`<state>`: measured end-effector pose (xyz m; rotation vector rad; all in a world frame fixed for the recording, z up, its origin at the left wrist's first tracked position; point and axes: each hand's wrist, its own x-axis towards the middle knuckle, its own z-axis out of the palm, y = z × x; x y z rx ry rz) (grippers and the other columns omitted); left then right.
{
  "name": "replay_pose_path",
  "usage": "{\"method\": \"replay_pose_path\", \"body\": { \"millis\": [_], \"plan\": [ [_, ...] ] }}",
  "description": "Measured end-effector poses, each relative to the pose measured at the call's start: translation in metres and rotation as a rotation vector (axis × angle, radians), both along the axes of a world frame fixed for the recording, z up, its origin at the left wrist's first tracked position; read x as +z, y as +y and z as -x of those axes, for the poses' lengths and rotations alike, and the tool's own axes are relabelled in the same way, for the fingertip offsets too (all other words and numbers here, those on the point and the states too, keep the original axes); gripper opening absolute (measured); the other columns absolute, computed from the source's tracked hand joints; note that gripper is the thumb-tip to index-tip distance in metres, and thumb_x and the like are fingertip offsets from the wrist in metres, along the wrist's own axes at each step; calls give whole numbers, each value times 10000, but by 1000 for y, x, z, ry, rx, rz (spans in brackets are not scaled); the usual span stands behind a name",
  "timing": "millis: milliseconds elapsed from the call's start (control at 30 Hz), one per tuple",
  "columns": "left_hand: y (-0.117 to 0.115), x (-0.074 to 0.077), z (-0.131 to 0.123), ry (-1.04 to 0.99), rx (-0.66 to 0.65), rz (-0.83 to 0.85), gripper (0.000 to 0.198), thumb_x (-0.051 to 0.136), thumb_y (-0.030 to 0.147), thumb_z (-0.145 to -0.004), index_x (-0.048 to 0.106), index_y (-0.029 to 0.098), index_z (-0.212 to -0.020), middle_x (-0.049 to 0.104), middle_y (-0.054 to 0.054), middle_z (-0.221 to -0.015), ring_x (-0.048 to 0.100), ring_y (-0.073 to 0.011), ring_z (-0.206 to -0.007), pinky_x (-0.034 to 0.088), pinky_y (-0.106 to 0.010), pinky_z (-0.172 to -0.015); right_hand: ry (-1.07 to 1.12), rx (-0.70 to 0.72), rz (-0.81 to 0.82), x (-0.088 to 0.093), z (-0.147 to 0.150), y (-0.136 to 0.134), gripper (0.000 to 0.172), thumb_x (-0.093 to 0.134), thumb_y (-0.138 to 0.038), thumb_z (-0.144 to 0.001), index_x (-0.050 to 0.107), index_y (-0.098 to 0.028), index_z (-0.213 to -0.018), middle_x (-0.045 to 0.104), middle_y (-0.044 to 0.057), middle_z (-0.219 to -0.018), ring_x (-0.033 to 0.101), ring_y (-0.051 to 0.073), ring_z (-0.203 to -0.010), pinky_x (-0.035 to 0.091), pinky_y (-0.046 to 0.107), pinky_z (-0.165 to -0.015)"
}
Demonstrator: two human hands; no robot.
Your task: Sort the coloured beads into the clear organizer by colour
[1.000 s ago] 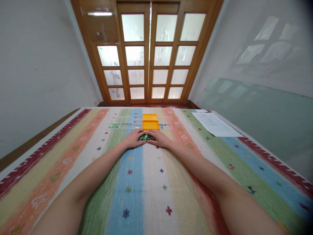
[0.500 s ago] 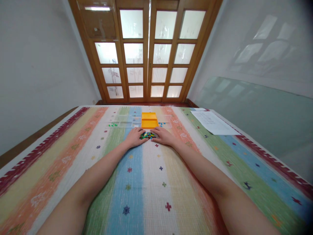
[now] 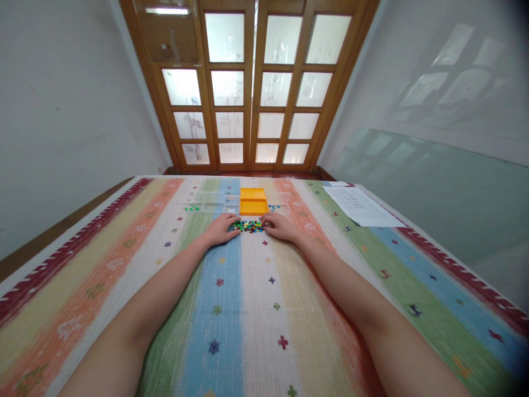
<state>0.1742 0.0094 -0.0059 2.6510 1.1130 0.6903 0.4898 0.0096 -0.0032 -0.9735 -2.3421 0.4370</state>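
Observation:
A spread of small multicoloured pieces (image 3: pixel 249 226), green, yellow, blue and dark red, lies on the striped cloth between my hands. They are too small to name more exactly. My left hand (image 3: pixel 221 229) rests at the left end of the spread, its fingers and thumb apart around the edge. At the right end, my right hand (image 3: pixel 280 226) has bent, slightly parted fingers touching the outer pieces. I see nothing held in either hand. Just beyond the pieces stands an open yellow box (image 3: pixel 253 207).
Left of the yellow box is a clear divided tray (image 3: pixel 212 210) with several green pieces (image 3: pixel 192 208). Blue pieces (image 3: pixel 274 208) lie in clear compartments on the right. Printed paper (image 3: pixel 357 207) rests farther right on the striped tablecloth (image 3: pixel 264 298).
My hands have drawn apart, the left one moving left and the right one slightly right. The pieces between them now lie in a wider, more visible spread.

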Motion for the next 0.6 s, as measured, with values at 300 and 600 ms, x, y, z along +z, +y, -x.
{"method": "replay_pose_path", "body": {
  "millis": [300,600],
  "plan": [
    [3,6,4,12,-38,-1,393,589,465,-977,709,243,-1278,673,-89,-1259,611,-262,-1196,468,-417,-1099,-32,24,-41,-2,3,-1,143,663,-196,-903,740,-212,-1023,694,94,-1138,621,243,-1098,493,414,-1004],
    [8,0,6,-13,-38,-11,336,574,407,-984,736,245,-1229,690,-84,-1220,627,-251,-1164,483,-401,-1067,21,-32,-48,-4,6,0,86,630,-222,-949,714,-218,-929,715,61,-991,632,217,-954,484,346,-884]
  ]
}}
